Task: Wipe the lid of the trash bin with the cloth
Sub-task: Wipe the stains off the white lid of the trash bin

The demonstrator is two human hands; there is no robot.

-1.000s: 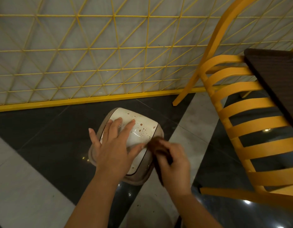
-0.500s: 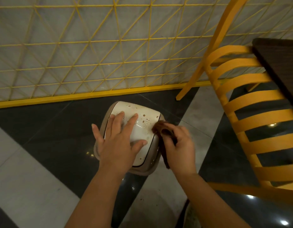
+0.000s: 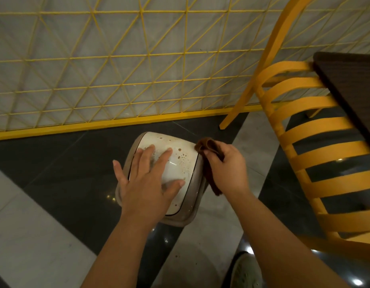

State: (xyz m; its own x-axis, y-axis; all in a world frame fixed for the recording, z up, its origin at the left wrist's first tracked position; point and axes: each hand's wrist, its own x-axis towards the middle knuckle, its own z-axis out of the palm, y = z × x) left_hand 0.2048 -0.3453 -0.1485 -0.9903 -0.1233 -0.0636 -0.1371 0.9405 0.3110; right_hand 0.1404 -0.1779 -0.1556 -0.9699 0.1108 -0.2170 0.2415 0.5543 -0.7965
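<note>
A small trash bin (image 3: 195,194) with a taupe rim stands on the dark floor. Its white lid (image 3: 180,163) is speckled with brown spots. My left hand (image 3: 146,183) lies flat on the lid, fingers spread, covering its left and near part. My right hand (image 3: 225,169) is closed on a brown cloth (image 3: 207,145), which is bunched at the lid's far right edge and hangs down the bin's right side.
A yellow slatted chair (image 3: 317,150) stands close on the right, beside a dark table (image 3: 350,84). A yellow lattice wall (image 3: 117,69) runs behind the bin. My shoe (image 3: 245,271) shows at the bottom, on a light floor tile.
My right hand has slid the cloth along the lid's right edge, from the near right side up to the far right corner. My left hand has stayed on the lid.
</note>
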